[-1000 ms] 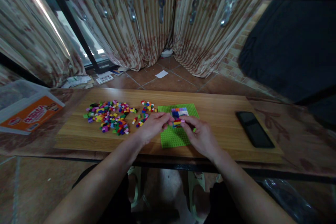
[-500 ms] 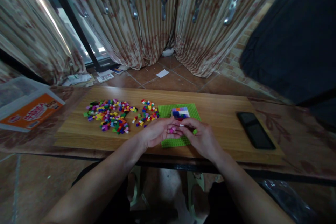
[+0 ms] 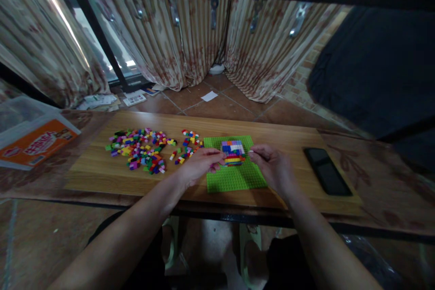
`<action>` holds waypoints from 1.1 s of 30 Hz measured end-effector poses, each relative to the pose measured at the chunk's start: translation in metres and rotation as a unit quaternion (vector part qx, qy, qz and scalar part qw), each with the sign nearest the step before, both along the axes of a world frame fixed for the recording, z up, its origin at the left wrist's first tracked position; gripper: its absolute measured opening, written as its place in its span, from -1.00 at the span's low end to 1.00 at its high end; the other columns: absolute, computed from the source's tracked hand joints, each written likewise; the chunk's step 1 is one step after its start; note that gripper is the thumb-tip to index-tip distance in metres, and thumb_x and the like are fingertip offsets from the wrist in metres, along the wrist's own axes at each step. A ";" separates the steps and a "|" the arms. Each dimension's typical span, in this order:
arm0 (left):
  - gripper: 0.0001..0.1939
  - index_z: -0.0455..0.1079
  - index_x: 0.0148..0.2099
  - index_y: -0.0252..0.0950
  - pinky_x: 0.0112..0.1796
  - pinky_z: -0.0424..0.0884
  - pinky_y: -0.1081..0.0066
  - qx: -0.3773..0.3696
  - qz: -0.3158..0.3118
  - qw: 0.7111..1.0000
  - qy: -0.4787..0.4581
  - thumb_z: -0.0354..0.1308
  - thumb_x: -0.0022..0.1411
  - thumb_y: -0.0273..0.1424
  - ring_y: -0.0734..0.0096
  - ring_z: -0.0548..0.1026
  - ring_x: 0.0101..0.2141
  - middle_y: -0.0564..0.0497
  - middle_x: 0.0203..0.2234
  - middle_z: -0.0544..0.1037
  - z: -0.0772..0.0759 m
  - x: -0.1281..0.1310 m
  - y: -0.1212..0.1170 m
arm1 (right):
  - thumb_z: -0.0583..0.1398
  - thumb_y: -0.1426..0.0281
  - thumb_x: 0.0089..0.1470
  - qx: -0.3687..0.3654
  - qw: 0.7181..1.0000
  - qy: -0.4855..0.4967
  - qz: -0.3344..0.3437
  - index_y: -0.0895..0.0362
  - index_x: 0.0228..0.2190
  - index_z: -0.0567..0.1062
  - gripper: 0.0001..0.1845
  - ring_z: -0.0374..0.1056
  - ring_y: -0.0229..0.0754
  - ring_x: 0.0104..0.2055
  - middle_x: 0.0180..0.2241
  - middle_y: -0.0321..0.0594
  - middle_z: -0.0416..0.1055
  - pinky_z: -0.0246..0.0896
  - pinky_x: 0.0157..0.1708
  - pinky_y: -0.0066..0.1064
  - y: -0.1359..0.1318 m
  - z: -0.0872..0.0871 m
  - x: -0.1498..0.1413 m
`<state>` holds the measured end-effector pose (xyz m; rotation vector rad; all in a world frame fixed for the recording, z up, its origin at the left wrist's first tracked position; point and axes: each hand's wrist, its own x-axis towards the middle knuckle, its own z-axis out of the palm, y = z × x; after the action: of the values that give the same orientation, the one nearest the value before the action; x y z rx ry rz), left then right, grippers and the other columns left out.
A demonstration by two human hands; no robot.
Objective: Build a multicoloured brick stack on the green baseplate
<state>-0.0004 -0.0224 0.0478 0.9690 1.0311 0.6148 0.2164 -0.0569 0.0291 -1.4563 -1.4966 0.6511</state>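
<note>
A block build (image 3: 234, 153) of stacked toy bricks in layers of red, yellow, blue, white and purple stands on a green studded baseplate (image 3: 234, 180). At its left side is my left hand (image 3: 202, 163), thumb and fingers pressed together and curled, so what lies in the palm is hidden. My right hand (image 3: 272, 165), just right of the build, pinches a small white toy brick (image 3: 250, 152) between thumb and fingertips. That brick is close to the build's right edge; whether they touch I cannot tell.
Loose toy bricks lie in a large pile (image 3: 139, 149) and a smaller one (image 3: 190, 142) to the left on the wooden board (image 3: 102, 176). A black phone (image 3: 326, 171) lies at the right. A clear box with an orange label (image 3: 39, 142) stands far left.
My hands have moved apart, uncovering the build. The right hand has carried the white brick rightward. The left hand's fingers have curled in, and the pink bricks in its palm are out of sight.
</note>
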 end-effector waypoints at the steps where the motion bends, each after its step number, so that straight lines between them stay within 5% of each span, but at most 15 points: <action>1: -0.87 0.50 -0.32 -0.40 -0.45 0.20 0.51 0.003 -0.001 1.000 0.005 0.24 0.15 -0.40 0.63 0.33 -0.56 0.03 -0.50 0.51 0.001 0.000 0.000 | 0.23 0.28 0.07 0.004 0.999 -0.033 0.003 0.10 -0.37 0.53 -0.85 0.46 -0.16 -0.35 -0.39 -0.22 0.54 0.33 -0.32 -0.32 -0.001 0.001 -0.003; 8: -0.88 0.49 -0.30 -0.39 -0.45 0.21 0.50 0.020 -0.004 1.000 0.011 0.22 0.15 -0.41 0.62 0.33 -0.56 0.03 -0.50 0.52 -0.001 -0.001 0.001 | 0.19 0.37 0.14 0.066 0.985 -0.153 0.043 0.07 -0.40 0.53 -0.88 0.42 -0.18 -0.31 -0.35 -0.22 0.49 0.30 -0.28 -0.35 -0.004 0.001 -0.014; 14: -0.89 0.49 -0.31 -0.39 -0.45 0.21 0.50 0.020 -0.009 1.000 0.011 0.21 0.15 -0.42 0.62 0.33 -0.56 0.05 -0.51 0.51 -0.005 0.000 0.003 | 0.22 0.36 0.10 0.084 0.979 -0.186 -0.003 0.07 -0.41 0.53 -0.91 0.39 -0.18 -0.36 -0.36 -0.23 0.44 0.29 -0.33 -0.33 0.004 -0.011 -0.016; 33: -0.88 0.49 -0.31 -0.37 -0.45 0.21 0.50 0.028 -0.018 0.999 0.021 0.21 0.14 -0.40 0.61 0.33 -0.55 0.02 -0.49 0.52 -0.006 0.000 0.003 | 0.26 0.19 -0.05 -0.034 0.997 -0.031 -0.068 0.13 -0.41 0.57 -0.74 0.36 -0.19 -0.44 -0.41 -0.18 0.50 0.24 -0.41 -0.34 0.010 -0.010 -0.010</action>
<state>-0.0006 -0.0194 0.0420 1.0507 1.0358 0.5989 0.2062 -0.0466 0.0191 -1.6290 -1.4191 0.5833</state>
